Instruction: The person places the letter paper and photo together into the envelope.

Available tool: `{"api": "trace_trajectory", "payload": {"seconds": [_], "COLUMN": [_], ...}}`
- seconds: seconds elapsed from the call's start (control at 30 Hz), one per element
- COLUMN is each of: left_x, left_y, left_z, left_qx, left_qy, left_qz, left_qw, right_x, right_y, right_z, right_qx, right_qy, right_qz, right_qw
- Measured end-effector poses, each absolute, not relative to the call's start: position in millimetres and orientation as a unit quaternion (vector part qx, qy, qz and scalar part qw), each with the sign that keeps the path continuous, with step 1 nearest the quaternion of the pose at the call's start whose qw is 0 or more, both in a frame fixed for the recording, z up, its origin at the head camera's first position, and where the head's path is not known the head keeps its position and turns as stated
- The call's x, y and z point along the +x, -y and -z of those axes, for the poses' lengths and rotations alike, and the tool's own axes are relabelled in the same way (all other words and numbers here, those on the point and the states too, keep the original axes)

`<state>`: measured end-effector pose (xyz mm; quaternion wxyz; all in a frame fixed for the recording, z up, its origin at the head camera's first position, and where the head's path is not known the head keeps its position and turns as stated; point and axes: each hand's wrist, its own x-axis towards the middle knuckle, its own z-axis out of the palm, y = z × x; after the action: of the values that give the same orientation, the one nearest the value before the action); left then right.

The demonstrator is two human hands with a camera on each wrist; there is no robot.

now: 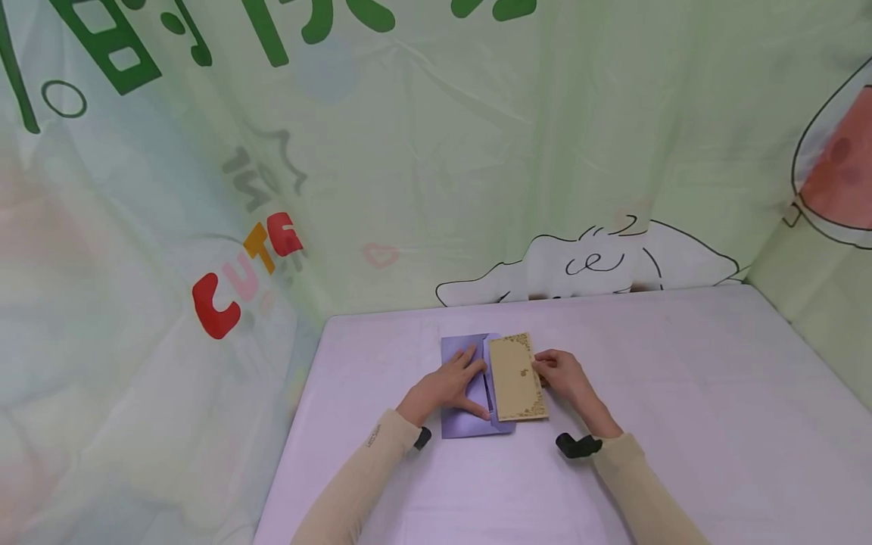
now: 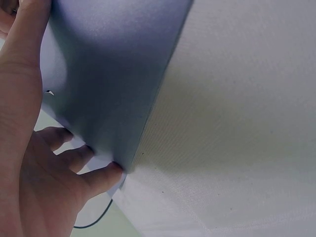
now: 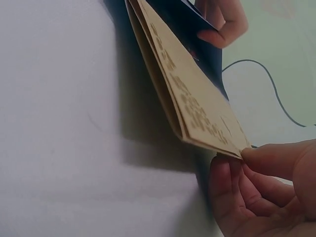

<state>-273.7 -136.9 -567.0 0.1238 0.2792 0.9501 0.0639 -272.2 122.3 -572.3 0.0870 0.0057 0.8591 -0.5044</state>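
Observation:
A purple paper envelope [image 1: 463,428] lies on the table, its flap side toward the right. My left hand [image 1: 451,384] rests on it with spread fingers; the left wrist view has the fingertips [image 2: 109,177] along one edge of the envelope. A tan folded card [image 1: 516,382] with brown ornamental corners overlaps the envelope's right part. At the card's right edge, my right hand [image 1: 560,372] pinches it between thumb and fingers. Seen from the right wrist, the card [image 3: 192,98] is tilted up off the table, its layers slightly parted along the near edge.
A pale lilac cloth covers the table [image 1: 681,393]. Behind it hangs a light green curtain [image 1: 436,166] with printed letters and drawings, meeting the table's back edge. Black wrist straps [image 1: 577,446] sit at both beige sleeves [image 1: 361,477].

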Motion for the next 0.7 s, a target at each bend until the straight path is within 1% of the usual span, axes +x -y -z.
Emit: {"api": "trace_trajectory", "payload": {"seconds": [0.43, 0.7], "left_x": [-272, -273], "left_y": [136, 136], "left_z": [563, 564], "left_qx": [0.271, 0.267], "left_qy": [-0.951, -0.952], "left_qz": [-0.058, -0.06], "left_qw": [0.133, 0.137], "right_x": [-270, -272], "right_y": [-107, -100], "right_z": [573, 576], "right_qx": [0.0, -0.02], "right_qy": [-0.85, -0.853], "right_qz": [0.517, 0.513], "right_qw": [0.095, 0.091]}}
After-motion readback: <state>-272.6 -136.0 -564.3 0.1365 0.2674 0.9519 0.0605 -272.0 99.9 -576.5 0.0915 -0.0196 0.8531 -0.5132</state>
